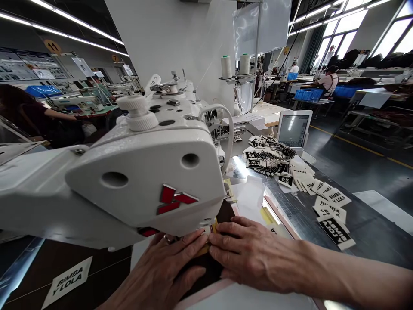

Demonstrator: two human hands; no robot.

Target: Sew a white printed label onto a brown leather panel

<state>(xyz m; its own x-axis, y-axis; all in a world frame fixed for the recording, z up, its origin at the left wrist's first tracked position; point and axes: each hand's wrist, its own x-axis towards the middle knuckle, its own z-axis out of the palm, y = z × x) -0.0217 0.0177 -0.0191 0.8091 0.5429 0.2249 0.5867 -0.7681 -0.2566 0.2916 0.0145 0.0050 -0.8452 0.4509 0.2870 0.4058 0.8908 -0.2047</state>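
Both of my hands lie close together under the head of a white sewing machine. My left hand, fingers stretched out flat, presses down at the lower left, with its far fingertips partly hidden by the machine head. From the right, my right hand rests flat, its fingertips almost meeting the left ones. Dark brown material shows beneath and beyond the fingers, with a yellow strip between the hands. The needle area is hidden. A white label printed "BIMBA Y LOLA" lies at lower left.
Stacked black labels and spread white labels cover the table to the right. Behind them stands a small screen. Thread cones sit on a stand at the back. Other people work at far benches and at left.
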